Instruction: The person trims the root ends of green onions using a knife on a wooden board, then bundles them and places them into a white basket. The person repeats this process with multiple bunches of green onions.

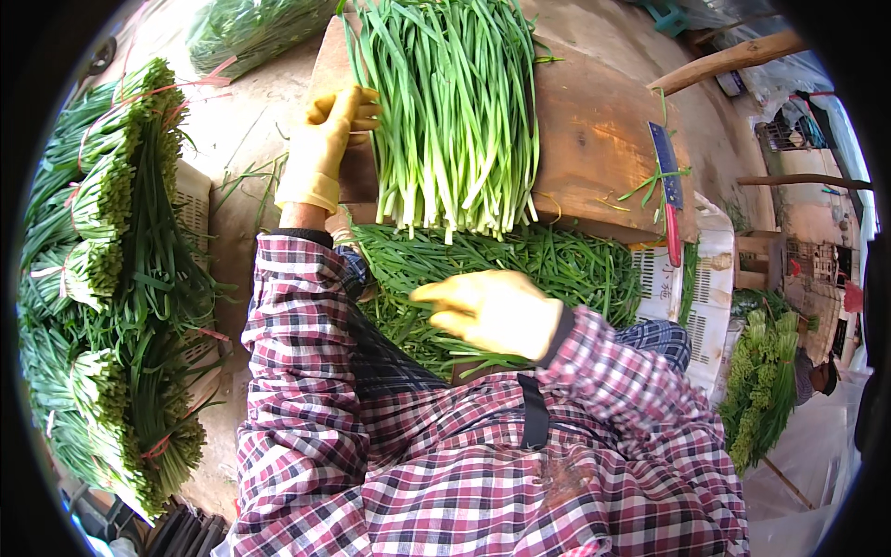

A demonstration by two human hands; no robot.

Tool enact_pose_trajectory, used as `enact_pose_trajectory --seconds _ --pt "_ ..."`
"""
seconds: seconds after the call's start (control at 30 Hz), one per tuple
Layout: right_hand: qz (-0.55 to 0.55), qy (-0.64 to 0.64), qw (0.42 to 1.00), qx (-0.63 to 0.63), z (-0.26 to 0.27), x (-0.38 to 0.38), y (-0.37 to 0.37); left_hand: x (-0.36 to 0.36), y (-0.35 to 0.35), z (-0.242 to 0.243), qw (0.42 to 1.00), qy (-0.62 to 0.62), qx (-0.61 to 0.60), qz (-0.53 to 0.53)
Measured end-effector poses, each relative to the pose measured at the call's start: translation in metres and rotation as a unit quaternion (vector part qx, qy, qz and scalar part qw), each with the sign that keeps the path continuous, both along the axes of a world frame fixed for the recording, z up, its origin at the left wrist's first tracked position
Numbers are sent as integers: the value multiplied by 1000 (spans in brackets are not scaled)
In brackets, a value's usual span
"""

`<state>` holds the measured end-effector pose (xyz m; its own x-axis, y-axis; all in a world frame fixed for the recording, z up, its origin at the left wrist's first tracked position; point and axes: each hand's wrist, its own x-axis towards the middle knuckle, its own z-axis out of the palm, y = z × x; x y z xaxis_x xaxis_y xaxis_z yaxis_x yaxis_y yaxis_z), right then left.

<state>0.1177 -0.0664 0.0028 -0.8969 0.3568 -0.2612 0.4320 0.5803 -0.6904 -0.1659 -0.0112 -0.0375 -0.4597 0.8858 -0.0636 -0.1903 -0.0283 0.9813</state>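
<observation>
A wide layer of Chinese chives (452, 118) lies on a wooden board (598, 132), cut ends towards me. My left hand (341, 125), in a yellow rubber glove, is at the left edge of the chives with its fingers bent; whether it grips any is unclear. Over the loose green trimmings (557, 271) below the board is my gloved right hand (487, 313), slightly blurred, fingers pointing left, with nothing visible in it. On the board's right side rests a cleaver (668, 181) with a dark blue blade and red handle, some leaves across it.
Tied chive bundles (104, 257) are piled on a white plastic crate (193, 202) at the left. Another white crate (710, 278) stands right of the trimmings, with more bundles (759, 383) beyond it. Wrapped greens (257, 35) lie at the top left. A wooden pole (731, 61) juts in at upper right.
</observation>
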Motion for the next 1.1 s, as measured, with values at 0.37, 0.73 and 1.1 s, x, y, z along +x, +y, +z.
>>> enact_pose_trajectory --seconds 0.37,0.73,1.1 --pt "105 -99 969 -202 -34 -67 33 12 6 4 996 -5 -50 -67" --pt "3 49 954 -297 -43 -58 39 16 8 9 994 81 -58 -50" --pt "-403 -160 885 169 25 88 68 65 8 63 948 272 165 16"
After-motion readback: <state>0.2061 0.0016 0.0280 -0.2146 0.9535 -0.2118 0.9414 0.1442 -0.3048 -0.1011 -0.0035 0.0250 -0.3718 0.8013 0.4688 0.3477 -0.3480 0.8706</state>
